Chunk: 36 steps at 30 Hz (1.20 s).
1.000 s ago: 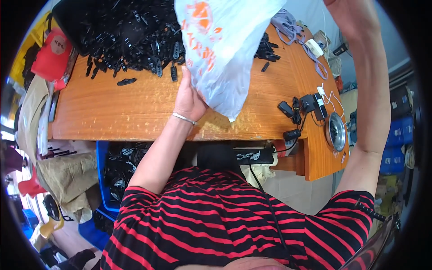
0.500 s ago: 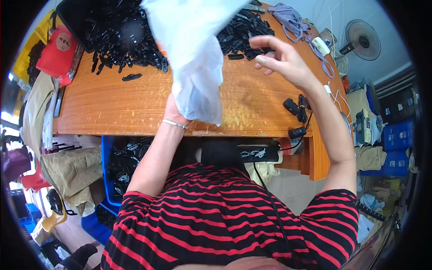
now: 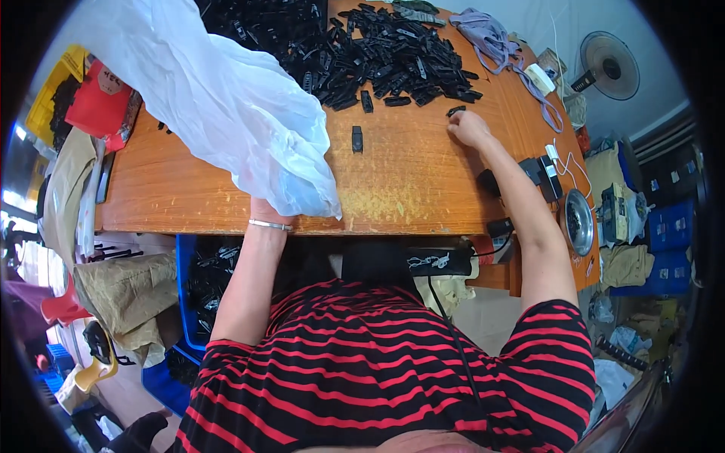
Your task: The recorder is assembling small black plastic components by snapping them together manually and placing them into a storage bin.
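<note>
My left hand is mostly hidden under a white plastic bag, which it holds up over the left part of the table; its fingers do not show. On the right, my right hand is low over the tabletop, fingers closed at a small black plastic piece. A heap of similar black plastic pieces covers the far side of the table. One single black piece lies apart from the heap, between my hands.
The wooden table has a metal bowl and black adapters with cables at its right edge. A grey-purple strap lies far right, near a fan. A red box stands far left. Below the table is a blue crate of black parts.
The bag has swung left and down with my left hand, uncovering more of the heap. My right hand has lowered from the air to the tabletop and closed at a black piece.
</note>
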Motion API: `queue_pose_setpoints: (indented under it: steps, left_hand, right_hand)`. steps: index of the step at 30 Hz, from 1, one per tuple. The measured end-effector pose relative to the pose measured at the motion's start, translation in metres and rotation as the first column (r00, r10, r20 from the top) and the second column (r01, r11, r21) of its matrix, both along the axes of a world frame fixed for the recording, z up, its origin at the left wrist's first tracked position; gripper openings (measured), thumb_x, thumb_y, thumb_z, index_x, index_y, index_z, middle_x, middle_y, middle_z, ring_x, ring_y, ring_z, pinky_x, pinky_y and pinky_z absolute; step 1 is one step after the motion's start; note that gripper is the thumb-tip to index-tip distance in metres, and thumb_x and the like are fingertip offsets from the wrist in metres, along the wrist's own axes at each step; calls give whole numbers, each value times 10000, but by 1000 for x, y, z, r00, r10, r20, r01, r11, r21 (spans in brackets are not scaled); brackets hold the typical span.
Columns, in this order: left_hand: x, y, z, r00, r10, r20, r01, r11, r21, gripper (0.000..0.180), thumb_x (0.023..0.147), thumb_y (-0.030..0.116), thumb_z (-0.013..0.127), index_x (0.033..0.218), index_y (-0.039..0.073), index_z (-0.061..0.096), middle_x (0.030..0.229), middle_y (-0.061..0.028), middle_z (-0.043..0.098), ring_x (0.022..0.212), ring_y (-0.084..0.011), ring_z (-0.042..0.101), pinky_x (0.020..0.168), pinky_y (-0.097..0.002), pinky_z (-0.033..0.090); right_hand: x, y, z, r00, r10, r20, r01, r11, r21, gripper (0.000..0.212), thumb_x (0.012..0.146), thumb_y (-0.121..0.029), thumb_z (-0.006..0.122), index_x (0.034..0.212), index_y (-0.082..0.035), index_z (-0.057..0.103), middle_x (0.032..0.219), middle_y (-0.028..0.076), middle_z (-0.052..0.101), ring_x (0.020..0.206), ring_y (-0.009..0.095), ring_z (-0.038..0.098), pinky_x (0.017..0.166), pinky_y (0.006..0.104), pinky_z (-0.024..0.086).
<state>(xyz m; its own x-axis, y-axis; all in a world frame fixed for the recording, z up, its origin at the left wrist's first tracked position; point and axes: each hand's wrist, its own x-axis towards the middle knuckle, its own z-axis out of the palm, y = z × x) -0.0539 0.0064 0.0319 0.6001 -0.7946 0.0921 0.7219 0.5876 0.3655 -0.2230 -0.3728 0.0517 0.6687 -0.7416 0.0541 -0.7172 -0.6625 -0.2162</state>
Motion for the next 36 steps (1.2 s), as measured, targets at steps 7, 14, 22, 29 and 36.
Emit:
queue_pose_setpoints:
  steps: [7,14,22,29,36]
  left_hand:
    - [-3,-4,-6,999,24,-27,-24,1000,7,496,878,396,592,1272,117,479,1174,-71,577,1092,-257,550,932,-435,468]
    - [-11,-11,-3,999,-27,26,27,1000,0,501,884,383,587,1295,125,461,1183,-63,574,1089,-251,551,922,-423,477]
    - [-22,-38,18,910,-414,-1,414,909,-51,513,932,416,500,1341,117,420,1267,-73,532,1127,-241,538,934,-397,472]
    - [-21,-3,-4,881,-463,96,473,871,-136,473,957,381,477,1308,64,460,1209,-99,582,1065,-231,588,889,-386,503]
    - [2,90,25,958,-70,277,-147,709,689,454,913,335,576,1228,12,525,1031,-50,657,897,-120,633,739,-257,507]
  right_hand:
    - [1,-11,17,959,162,-234,-155,987,48,314,768,-271,679,1005,-64,687,960,163,678,916,294,646,797,379,504]
    - [41,86,85,801,336,495,-551,737,391,537,803,-223,696,1279,-60,509,1250,108,555,1070,207,567,843,330,490]
    - [114,169,84,460,640,615,-864,481,146,885,622,-255,800,1360,-14,374,1235,212,543,1111,295,553,925,349,444]
    - [104,197,73,592,556,583,-797,510,324,185,800,-144,610,897,6,659,762,103,668,693,134,613,654,306,488]
    - [97,211,102,527,-25,849,-819,251,516,299,876,-163,598,1095,40,597,1013,110,651,860,157,629,752,297,508]
